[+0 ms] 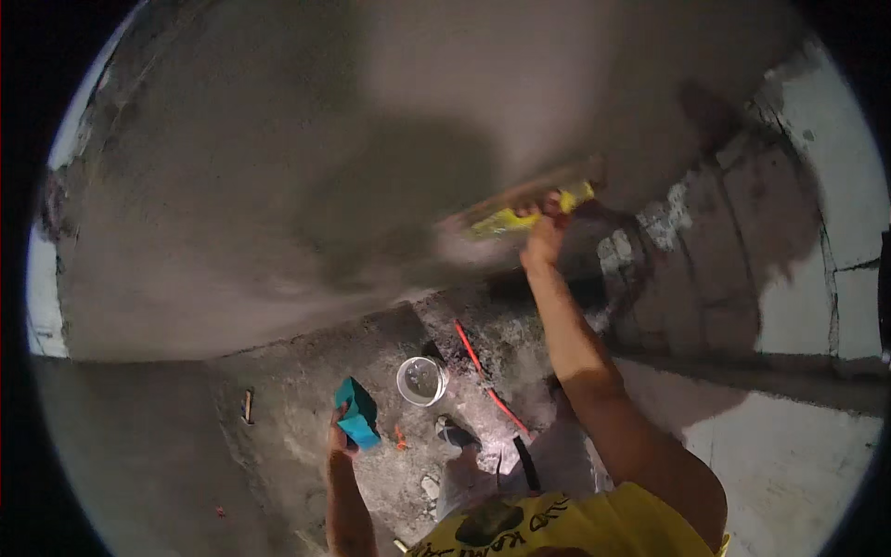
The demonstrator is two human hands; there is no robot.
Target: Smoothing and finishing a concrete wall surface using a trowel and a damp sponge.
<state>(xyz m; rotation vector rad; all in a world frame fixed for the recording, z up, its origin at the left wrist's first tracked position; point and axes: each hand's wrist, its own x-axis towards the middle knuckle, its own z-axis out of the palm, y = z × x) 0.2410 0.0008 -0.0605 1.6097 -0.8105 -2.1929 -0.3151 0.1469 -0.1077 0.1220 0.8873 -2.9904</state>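
My right hand (548,237) grips a long plastering float (506,219) with yellow on it, slightly blurred, held at the damp grey plastered wall (390,158) and tilted up toward the right. Low on the left, my left hand (340,427) holds a teal block (362,418), which looks like a sponge, out over the floor, away from the wall. A white bucket (408,379) stands on the floor to the right of the block, its contents hard to make out.
A red hose or pipe (471,348) lies on the rough, dirty floor (306,473), with a small orange object (401,438) and a wooden piece (248,407) nearby. My shoe (453,433) shows below the bucket. Patchy white and grey block wall (789,325) rises at the right.
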